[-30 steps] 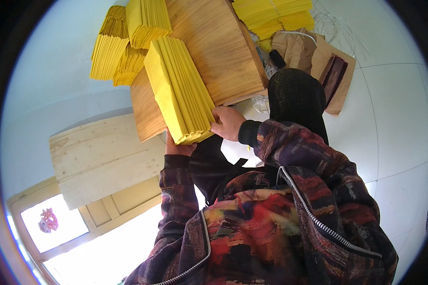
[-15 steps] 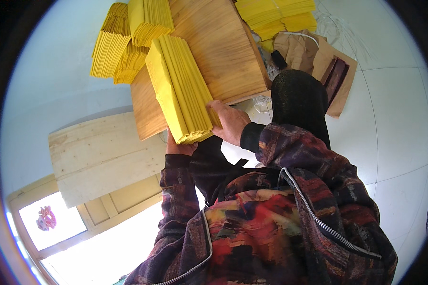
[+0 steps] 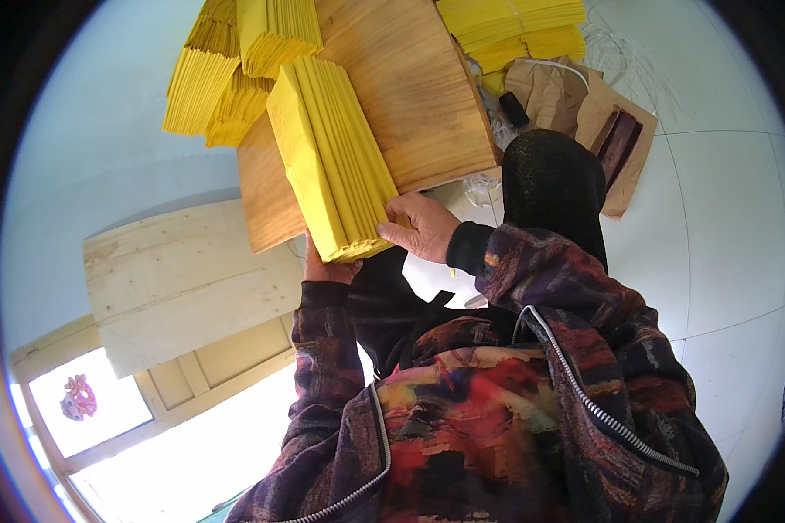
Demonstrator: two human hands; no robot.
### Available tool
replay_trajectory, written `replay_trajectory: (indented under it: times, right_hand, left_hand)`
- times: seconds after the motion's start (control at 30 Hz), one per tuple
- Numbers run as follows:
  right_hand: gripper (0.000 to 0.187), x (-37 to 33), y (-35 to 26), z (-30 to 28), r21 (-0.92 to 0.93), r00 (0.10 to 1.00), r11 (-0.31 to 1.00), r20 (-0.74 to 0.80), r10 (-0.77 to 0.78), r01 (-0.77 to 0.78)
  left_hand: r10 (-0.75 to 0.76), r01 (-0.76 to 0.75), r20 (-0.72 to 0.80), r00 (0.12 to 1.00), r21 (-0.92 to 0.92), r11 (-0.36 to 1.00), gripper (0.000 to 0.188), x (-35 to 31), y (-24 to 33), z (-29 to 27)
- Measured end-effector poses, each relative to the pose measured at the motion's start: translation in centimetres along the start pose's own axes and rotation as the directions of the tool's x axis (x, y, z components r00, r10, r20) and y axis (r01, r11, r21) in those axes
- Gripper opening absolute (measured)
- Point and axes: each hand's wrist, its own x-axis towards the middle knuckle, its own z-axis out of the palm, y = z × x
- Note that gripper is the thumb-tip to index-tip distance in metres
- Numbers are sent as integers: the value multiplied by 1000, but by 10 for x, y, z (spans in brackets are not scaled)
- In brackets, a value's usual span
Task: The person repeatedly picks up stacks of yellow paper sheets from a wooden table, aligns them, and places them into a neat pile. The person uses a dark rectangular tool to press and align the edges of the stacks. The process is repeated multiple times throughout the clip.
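A long bundle of folded yellow paper sheets lies lengthwise on the wooden board, its near end jutting past the board's edge toward me. My left hand is closed under the left corner of that near end, its fingers mostly hidden by the paper. At the right side of the same end, my right hand grips the edge, thumb and forefinger against the folds.
The brown wooden board bears more yellow paper stacks at its far left. Beyond its right side are other yellow stacks, a brown paper bag and white strips. A pale plywood panel stands left.
My right thumb and fingers have shifted slightly along the right edge of the bundle. My left hand stays under the near end, and the bundle has hardly moved.
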Motion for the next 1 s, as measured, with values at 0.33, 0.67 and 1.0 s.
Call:
replay_trajectory:
  times: [0.33, 0.67, 1.0]
  right_hand:
    - [35, 1, -2, 10, -195, 988, 969, -20, 150, -151]
    - [47, 3, -6, 2, -7, 995, 996, 22, 93, -93]
    - [55, 6, -18, 1, -142, 986, 979, 50, 158, -149]
  left_hand:
    - [1, -1, 41, 999, -8, 1000, 61, 0, 1, -3]
    - [6, -6, 29, 1000, -4, 1000, 62, 2, 0, -4]
    - [8, -8, -2, 1000, 25, 1000, 63, -1, 2, 1]
